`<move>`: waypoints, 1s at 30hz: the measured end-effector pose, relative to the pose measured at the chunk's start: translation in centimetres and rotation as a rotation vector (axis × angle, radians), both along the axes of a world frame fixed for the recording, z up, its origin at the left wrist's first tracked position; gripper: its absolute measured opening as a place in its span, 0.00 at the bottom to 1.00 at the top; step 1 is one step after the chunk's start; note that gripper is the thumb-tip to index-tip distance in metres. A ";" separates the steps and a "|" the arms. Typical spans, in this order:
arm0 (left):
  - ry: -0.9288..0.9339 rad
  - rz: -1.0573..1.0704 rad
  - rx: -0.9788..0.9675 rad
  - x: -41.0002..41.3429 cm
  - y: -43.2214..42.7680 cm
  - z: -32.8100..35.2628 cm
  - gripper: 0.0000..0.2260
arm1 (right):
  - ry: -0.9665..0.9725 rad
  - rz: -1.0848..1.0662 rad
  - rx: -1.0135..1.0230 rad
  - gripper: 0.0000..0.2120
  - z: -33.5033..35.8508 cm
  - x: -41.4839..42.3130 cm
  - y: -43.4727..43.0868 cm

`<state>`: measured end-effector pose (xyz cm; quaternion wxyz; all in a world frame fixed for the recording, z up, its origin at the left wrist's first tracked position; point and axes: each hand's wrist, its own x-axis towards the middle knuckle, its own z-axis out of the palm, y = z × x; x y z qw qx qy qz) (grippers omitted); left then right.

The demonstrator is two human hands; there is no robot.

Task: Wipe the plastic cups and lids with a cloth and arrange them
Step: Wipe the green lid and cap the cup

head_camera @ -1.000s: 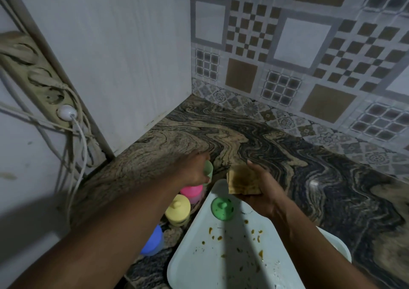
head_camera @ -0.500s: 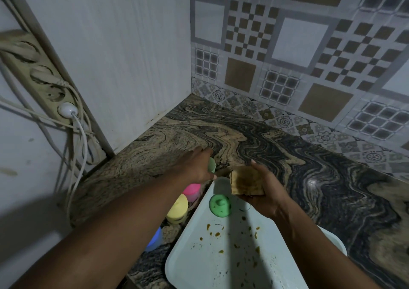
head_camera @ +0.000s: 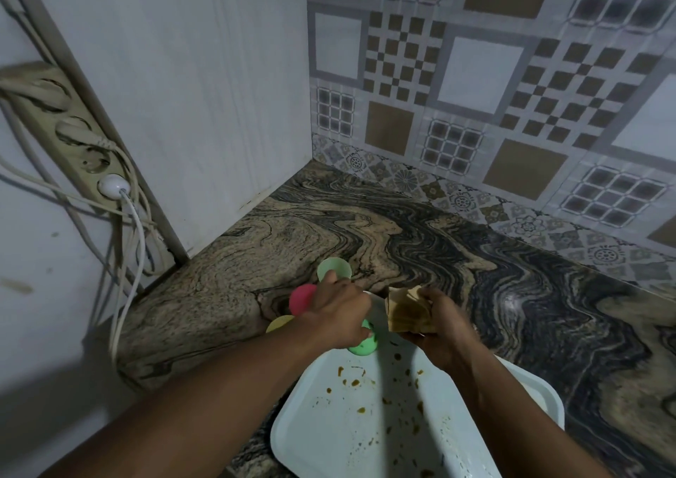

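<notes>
Since a second ago our left hand has come back from the pale green cup on the counter and now covers the green lid at the tray's far corner; its fingers curl down over the lid, though we cannot tell whether they have closed on it. That cup stands alone on the stone, just beyond our knuckles. Beside it sits a pink cup, and a yellow lid peeks out from under our forearm. Our right hand is closed around a folded cloth, tan, stained and limp, held just right of the left hand above the tray. We judge the job is well along: several pieces are lined up off the tray, and the green lid looks like the last one on it. All the pieces are smooth, matte, pastel plastic with round outlines. Under them the white tray is shallow, round-cornered and speckled with brown drips. Around it lies a glossy countertop of swirling black and beige veins, backed by patterned wall tiles.
</notes>
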<state>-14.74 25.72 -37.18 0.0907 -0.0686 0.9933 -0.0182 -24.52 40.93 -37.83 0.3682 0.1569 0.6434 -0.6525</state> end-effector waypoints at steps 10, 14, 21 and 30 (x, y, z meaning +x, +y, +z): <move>-0.003 0.107 -0.004 0.7 1.4 -0.5 0.16 | 0.213 0.136 0.106 0.10 0.3 0.3 0.4; 0.111 0.099 0.054 0.5 1.4 -1.1 0.10 | 0.294 0.159 0.128 0.10 -0.2 0.6 0.0; 0.466 -0.084 0.098 0.3 0.8 -0.8 0.11 | 0.424 0.226 0.082 0.15 -0.3 0.5 -0.9; 0.727 0.089 -0.065 0.0 2.1 -1.4 0.13 | 0.403 0.141 -0.171 0.12 -1.2 0.3 -1.0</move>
